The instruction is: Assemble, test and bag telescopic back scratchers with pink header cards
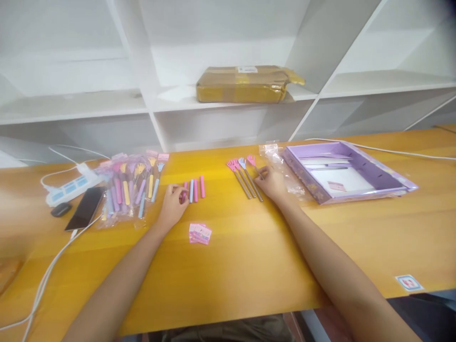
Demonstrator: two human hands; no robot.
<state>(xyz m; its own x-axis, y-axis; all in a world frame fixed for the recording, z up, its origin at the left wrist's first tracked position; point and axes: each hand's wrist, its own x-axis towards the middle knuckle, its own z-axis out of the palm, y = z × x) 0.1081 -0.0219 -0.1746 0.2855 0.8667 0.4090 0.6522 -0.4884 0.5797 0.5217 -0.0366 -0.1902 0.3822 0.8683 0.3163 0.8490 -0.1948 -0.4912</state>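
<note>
Several coloured tubes lie side by side in the middle of the table, among them a blue one (191, 191) and a pink one (203, 186). My left hand (174, 205) pinches the leftmost, a dark pink tube (184, 192). To the right lie several metal rods with small hand-shaped heads, pink (242, 178) and light blue (247, 175). My right hand (270, 182) has its fingers closed at the rightmost pink-headed rod (253, 164). Small pink cards (200, 233) lie overlapped nearer to me.
Bagged hand-headed sticks (124, 190), a phone (84, 209), a power strip (73, 186) and cables are at the left. At the right, a purple box (313, 187) stands beside clear plastic bags (290, 178). A taped carton (242, 88) rests on the shelf.
</note>
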